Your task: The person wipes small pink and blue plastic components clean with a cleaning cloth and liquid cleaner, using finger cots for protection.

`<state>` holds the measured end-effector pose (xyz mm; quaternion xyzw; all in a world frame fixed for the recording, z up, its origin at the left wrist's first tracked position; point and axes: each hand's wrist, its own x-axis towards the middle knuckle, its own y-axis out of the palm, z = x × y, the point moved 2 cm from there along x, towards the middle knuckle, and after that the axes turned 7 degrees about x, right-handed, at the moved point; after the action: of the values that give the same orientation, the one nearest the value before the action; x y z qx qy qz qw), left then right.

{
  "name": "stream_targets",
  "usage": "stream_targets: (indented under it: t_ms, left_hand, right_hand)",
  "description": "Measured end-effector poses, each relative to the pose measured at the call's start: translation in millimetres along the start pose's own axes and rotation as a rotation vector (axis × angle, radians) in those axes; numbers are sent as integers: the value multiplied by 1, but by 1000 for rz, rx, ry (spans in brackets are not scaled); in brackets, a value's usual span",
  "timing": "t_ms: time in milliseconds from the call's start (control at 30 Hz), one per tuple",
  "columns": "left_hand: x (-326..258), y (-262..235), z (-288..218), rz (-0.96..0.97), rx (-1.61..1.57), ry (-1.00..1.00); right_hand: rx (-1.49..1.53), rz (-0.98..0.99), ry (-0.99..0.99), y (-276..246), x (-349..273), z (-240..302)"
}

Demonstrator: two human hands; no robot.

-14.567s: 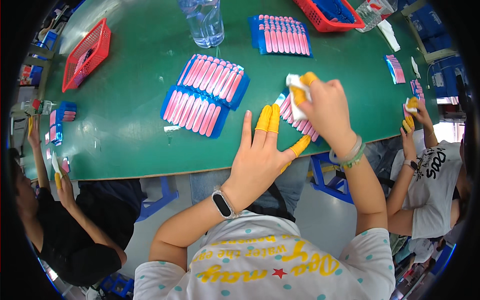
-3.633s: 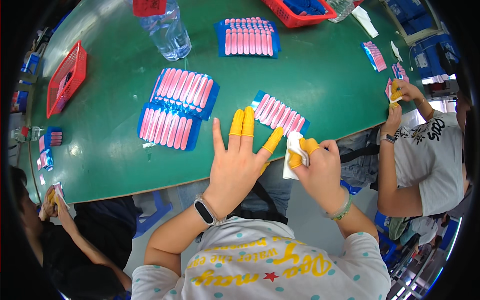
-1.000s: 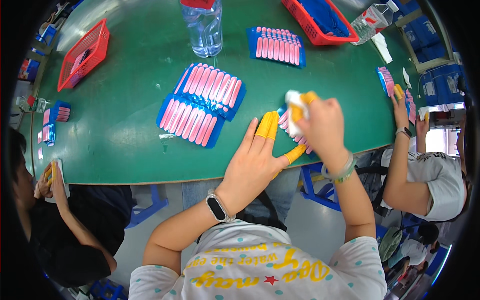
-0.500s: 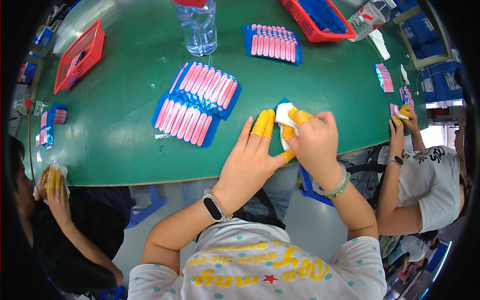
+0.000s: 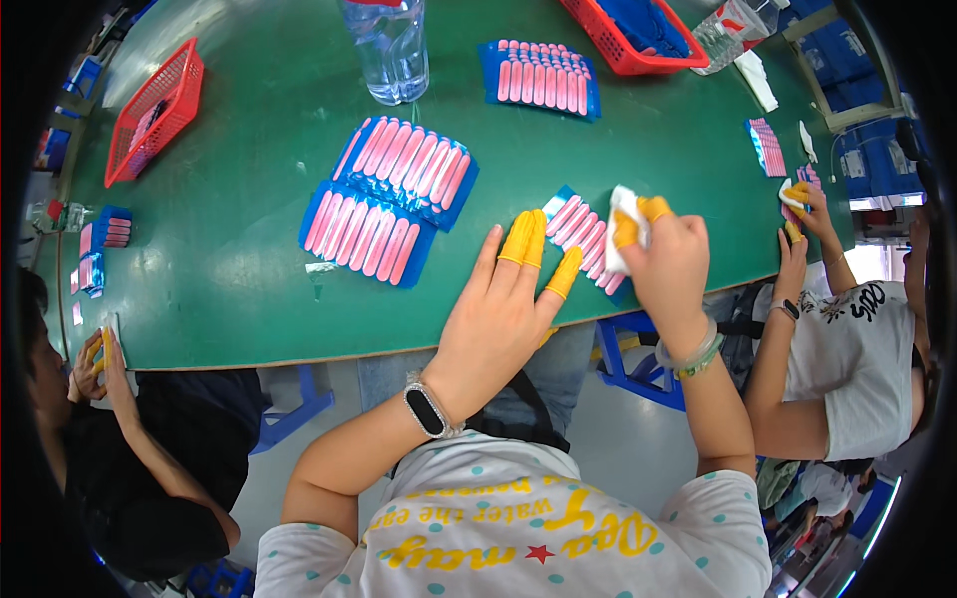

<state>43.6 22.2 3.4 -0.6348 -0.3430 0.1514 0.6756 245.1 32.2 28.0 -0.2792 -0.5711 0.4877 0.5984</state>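
A blue sheet with a row of pink rounded strips (image 5: pixel 576 227) lies slantwise at the table's front edge. Flat beside its left side rests my left hand (image 5: pixel 493 304), open, with yellow finger cots on several fingers; its thumb touches or nearly touches the sheet. My right hand (image 5: pixel 673 274), also in yellow finger cots, pinches a folded white cloth (image 5: pixel 622 224) over the sheet's right part and hides some of it. Left of my hands, two more such strip sheets (image 5: pixel 361 234) overlap. Another stack of strip sheets (image 5: pixel 541 85) lies farther back.
On the green table (image 5: pixel 249 259) stand a clear water bottle (image 5: pixel 394 60), a red basket (image 5: pixel 155 115) at left and a red basket with blue contents (image 5: pixel 638 50) at back right. A second bottle (image 5: pixel 733 35) lies beside it. Co-workers sit at both sides, their hands (image 5: pixel 797 234) at the table.
My right hand has moved right with the white cloth, uncovering the pink strips on the sheet. My left hand stays nearly in place, its thumb now raised toward the sheet.
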Motion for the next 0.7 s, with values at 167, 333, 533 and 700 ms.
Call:
stream_targets:
  t_ms: [167, 333, 533, 700]
  left_hand:
    - [0, 2, 1, 12, -9, -7]
    - [2, -3, -1, 20, -78, -18]
    - [3, 1, -1, 35, -55, -10]
    - [1, -2, -1, 27, -39, -9]
  right_hand:
    - [89, 34, -73, -1, -22, 30]
    - [18, -41, 159, -7, -17, -13]
    - [105, 48, 12, -3, -38, 22]
    - [39, 8, 176, -11, -25, -3]
